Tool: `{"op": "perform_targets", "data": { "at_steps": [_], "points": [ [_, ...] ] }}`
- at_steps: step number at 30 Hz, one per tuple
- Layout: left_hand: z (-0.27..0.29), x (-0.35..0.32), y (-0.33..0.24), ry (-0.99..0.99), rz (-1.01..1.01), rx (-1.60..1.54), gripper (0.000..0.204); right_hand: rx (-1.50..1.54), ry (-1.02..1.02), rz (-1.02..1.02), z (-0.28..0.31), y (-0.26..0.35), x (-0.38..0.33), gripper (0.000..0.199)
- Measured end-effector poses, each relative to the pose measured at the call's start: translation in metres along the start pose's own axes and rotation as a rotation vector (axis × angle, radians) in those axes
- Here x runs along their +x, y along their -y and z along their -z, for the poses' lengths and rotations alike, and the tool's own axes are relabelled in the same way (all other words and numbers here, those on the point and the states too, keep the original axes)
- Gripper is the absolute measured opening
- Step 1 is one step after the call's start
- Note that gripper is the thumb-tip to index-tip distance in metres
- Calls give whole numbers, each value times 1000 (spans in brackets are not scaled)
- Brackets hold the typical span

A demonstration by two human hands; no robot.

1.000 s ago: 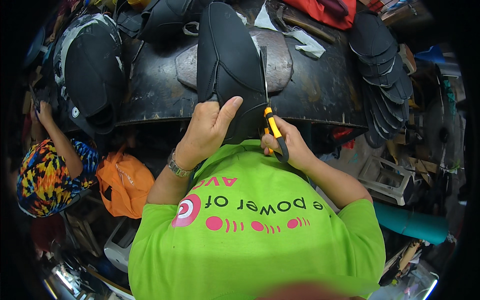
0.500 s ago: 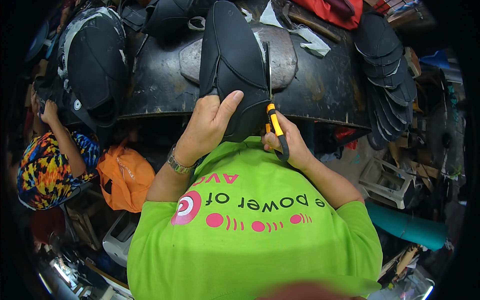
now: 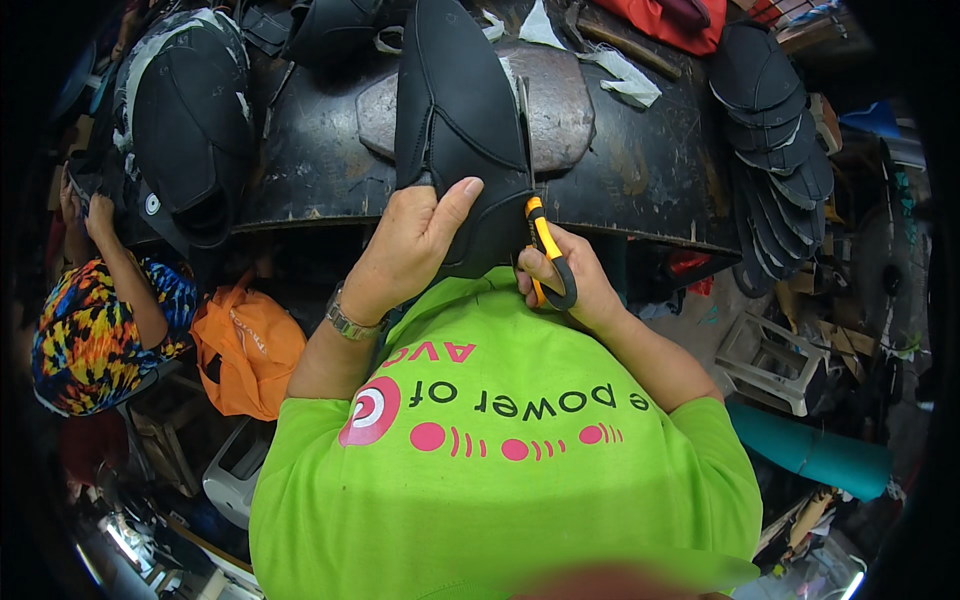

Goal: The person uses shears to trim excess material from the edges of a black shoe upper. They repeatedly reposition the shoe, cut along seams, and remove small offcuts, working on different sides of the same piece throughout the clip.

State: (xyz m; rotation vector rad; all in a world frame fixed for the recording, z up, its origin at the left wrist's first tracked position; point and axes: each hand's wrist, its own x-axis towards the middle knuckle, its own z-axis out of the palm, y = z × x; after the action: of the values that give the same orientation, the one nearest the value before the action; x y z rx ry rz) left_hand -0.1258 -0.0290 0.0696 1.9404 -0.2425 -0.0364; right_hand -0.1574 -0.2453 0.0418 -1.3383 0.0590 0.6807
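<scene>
A black stitched shoe upper [image 3: 462, 110] hangs over the near edge of the dark workbench, its long end pointing away from me. My left hand [image 3: 415, 235] grips its left side near the lower end, thumb on top and the other fingers hidden by the material. In my right hand [image 3: 572, 272] are scissors [image 3: 540, 228] with yellow and black handles. Their blades run along the upper's right edge, and the lower blade is hidden, so I cannot tell how far they are apart.
A rounded stone slab [image 3: 560, 110] lies on the workbench [image 3: 310, 150]. More black uppers stand at left [image 3: 190, 130] and in a stack at right [image 3: 780, 160]. White scraps [image 3: 625, 80] and a hammer-like handle [image 3: 635, 48] lie behind. A co-worker's hand [image 3: 98, 215] is at far left, near an orange bag [image 3: 245, 345].
The scissors and my right hand have shifted slightly left, staying along the upper's right edge. My left hand keeps its hold, and the upper has moved a little left and up.
</scene>
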Motion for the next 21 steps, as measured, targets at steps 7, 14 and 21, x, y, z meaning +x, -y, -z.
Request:
{"op": "perform_targets", "data": {
  "at_steps": [7,14,21],
  "points": [
    [4,-1,4,-6,-31,-20,54,-26,50,-17,3,4,3,37],
    [2,-4,3,-29,86,-219,55,-11,20,98,5,9,8,37],
    [0,-5,8,-27,129,-158,56,5,6,101,1,-3,6,40]
  ]
}}
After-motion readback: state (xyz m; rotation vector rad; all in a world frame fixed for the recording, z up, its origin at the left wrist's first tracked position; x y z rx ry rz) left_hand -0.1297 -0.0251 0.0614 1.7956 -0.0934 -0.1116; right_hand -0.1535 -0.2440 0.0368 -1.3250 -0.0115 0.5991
